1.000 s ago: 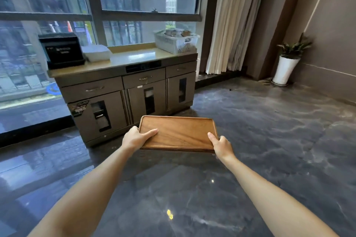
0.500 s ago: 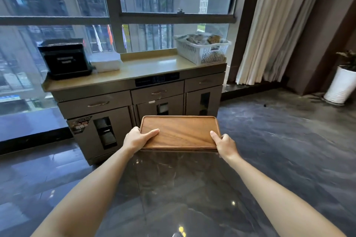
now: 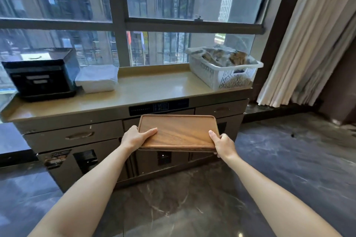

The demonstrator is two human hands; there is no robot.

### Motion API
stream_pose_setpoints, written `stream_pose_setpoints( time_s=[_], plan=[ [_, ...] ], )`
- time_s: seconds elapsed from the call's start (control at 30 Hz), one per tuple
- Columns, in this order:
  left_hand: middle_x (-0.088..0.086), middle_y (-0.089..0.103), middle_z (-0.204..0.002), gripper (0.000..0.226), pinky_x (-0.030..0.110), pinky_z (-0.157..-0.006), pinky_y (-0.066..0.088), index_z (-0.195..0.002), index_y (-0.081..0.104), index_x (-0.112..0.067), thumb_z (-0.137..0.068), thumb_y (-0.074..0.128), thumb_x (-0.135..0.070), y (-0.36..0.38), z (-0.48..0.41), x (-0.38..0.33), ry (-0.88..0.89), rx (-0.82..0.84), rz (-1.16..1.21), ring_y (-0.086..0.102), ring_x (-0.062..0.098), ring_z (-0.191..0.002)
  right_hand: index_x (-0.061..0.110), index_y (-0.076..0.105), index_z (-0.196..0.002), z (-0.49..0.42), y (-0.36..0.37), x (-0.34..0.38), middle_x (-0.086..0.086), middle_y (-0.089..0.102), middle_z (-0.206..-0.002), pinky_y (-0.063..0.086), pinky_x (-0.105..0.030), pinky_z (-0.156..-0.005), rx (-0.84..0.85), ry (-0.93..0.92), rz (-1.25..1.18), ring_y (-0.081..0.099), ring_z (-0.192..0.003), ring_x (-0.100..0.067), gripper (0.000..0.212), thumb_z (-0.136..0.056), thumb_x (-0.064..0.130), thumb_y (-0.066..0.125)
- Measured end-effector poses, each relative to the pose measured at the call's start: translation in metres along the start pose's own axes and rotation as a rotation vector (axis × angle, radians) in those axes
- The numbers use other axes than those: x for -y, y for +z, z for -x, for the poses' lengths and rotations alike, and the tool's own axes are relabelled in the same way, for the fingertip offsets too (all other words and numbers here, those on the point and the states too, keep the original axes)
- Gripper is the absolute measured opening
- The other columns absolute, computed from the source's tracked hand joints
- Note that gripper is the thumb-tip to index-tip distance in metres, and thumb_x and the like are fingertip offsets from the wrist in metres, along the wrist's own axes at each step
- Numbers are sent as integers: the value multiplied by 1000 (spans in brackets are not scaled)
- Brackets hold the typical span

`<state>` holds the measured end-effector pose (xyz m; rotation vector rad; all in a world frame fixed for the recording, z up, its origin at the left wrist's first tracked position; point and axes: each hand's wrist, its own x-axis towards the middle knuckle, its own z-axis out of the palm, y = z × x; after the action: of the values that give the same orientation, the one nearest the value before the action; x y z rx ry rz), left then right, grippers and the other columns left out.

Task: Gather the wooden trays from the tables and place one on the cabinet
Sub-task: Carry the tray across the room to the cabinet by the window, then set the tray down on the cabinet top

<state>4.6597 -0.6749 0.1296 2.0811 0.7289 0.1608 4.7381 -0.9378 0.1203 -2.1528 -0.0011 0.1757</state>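
I hold a brown wooden tray [image 3: 181, 131] level in front of me, below the height of the cabinet top. Its near edge shows layers, so it may be a stack of two trays. My left hand [image 3: 134, 137] grips the tray's near left corner, thumb on top. My right hand [image 3: 223, 143] grips its near right corner the same way. The cabinet [image 3: 146, 92] stands directly ahead under the window, with a beige top and grey drawers and doors below. The tray hangs in front of the cabinet's drawers.
On the cabinet top stand a black box-shaped appliance [image 3: 41, 75] at the left, a folded white cloth stack [image 3: 97, 79] beside it and a white plastic basket [image 3: 223, 69] at the right. Bare beige surface lies between cloth and basket. A curtain [image 3: 308, 40] hangs at the right.
The cabinet has come much closer and larger in view as I walked toward it with the tray. My grip on both corners is unchanged.
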Motion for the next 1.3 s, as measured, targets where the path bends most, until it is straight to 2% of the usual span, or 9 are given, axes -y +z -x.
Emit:
stream_pose_setpoints(
  time_s=[0.13, 0.23, 0.4, 0.53, 0.7, 0.8, 0.93, 1.03, 1.3],
  plan=[
    [9, 62, -106, 69, 38, -91, 45, -108, 56, -4, -72, 65, -62, 26, -75, -15, -64, -20, -13, 58, 29, -104, 8, 49, -94, -98, 19, 0, -1, 53, -76, 50, -40, -71, 79, 14, 4, 58, -71, -24, 45, -90, 52, 43],
    [10, 64, -111, 70, 38, -93, 46, -109, 56, -4, -71, 66, -62, 43, -132, -22, -109, -67, 3, 58, 29, -106, 7, 49, -94, -173, 38, 7, -1, 53, -75, 47, -36, -63, 140, -13, 14, 58, -71, -24, 45, -90, 51, 43],
    [10, 65, -110, 73, 39, -93, 47, -109, 57, -4, -69, 65, -65, 52, -223, -45, -193, -142, 8, 59, 29, -104, 5, 51, -95, -291, 61, 41, -6, 55, -84, 47, -40, -69, 237, -65, 31, 55, -68, -23, 48, -88, 53, 45],
    [9, 60, -99, 50, 35, -87, 43, -83, 54, -12, -74, 64, -60, 50, -283, -64, -224, -183, 15, 55, 25, -92, 6, 51, -89, -368, 77, 75, -3, 53, -73, 44, -35, -63, 287, -105, 40, 51, -56, -19, 46, -88, 52, 47],
    [10, 62, -101, 71, 35, -84, 44, -110, 58, 0, -74, 64, -61, 41, -361, -67, -269, -233, 9, 57, 28, -94, 12, 48, -78, -445, 117, 106, -4, 52, -72, 42, -35, -65, 356, -122, 52, 52, -68, -26, 43, -87, 55, 47],
    [10, 65, -105, 73, 36, -87, 47, -111, 58, -1, -72, 64, -62, 34, -415, -59, -282, -215, 10, 59, 28, -96, 13, 47, -72, -486, 149, 122, -4, 51, -67, 42, -35, -66, 352, -123, 72, 53, -67, -27, 42, -88, 51, 48],
    [12, 66, -108, 74, 39, -88, 50, -109, 57, -3, -70, 64, -65, 23, -502, -45, -277, -209, -10, 61, 30, -100, 15, 41, -64, -543, 195, 147, -9, 55, -60, 39, -32, -53, 338, -113, 120, 49, -49, -22, 43, -90, 48, 46],
    [11, 64, -109, 72, 35, -80, 46, -110, 54, -4, -72, 63, -64, 10, -566, -42, -272, -200, -51, 59, 28, -98, 14, 42, -64, -586, 227, 173, -8, 56, -60, 38, -32, -54, 308, -90, 165, 50, -49, -22, 43, -90, 49, 44],
    [10, 65, -110, 71, 40, -89, 49, -110, 55, -4, -72, 63, -63, -10, -699, -33, -284, -148, -62, 60, 30, -103, 15, 40, -66, -678, 290, 221, -10, 57, -63, 39, -34, -60, 308, -26, 172, 50, -56, -24, 41, -90, 48, 42]
  ],
)
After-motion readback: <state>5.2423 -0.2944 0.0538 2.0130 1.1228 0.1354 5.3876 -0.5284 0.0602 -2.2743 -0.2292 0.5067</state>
